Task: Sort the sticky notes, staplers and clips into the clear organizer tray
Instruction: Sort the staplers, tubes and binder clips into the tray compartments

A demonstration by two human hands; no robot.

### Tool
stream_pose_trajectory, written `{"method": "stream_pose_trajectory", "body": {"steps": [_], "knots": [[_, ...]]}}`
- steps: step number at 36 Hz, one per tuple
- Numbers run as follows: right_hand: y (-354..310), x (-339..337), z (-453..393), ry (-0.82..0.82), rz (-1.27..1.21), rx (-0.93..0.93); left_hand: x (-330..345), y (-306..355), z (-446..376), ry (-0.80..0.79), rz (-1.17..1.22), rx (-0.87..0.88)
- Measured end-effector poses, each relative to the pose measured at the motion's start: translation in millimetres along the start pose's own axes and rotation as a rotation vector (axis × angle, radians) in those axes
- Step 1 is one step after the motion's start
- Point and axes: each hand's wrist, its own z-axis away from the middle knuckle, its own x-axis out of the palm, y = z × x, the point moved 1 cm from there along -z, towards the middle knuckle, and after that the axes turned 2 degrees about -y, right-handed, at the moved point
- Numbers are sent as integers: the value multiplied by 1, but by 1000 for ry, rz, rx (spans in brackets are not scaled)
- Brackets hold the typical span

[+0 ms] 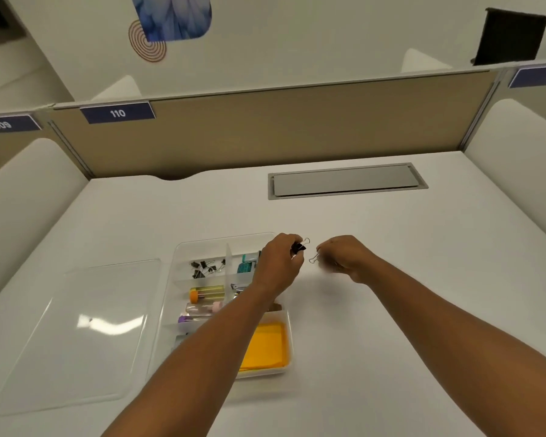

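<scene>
A clear organizer tray (183,247) lies on the white desk. Its far left compartment holds several black binder clips (204,268). A teal stapler (246,265) sits in the compartment to the right of them. Capped tubes (207,293) fill the middle left section, and yellow sticky notes (267,346) fill the near right one. My left hand (279,261) hovers over the tray's far right corner, shut on a black binder clip (298,247). My right hand (344,257), just right of it, pinches a second clip by its wire handle (313,258); that clip's body is hidden.
The tray's clear lid (85,326) lies flat to the left of the tray. A grey cable hatch (347,181) is set into the desk at the back. Beige partition walls enclose the desk at the back and both sides.
</scene>
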Motion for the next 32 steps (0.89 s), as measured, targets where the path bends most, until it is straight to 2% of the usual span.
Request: {"method": "stream_pose_trajectory", "body": {"steps": [18, 23, 28, 32], "knots": [[-54, 180, -2, -103, 137, -104, -118, -126, 26, 44, 6, -118], [-62, 218, -17, -53, 370, -181, -137, -154, 27, 23, -48, -163], [-71, 244, -22, 9, 826, -354, -145, -170, 31, 20, -60, -187], [-67, 255, -24, -4, 948, -409, -147, -177, 33, 17, -43, -194]]}}
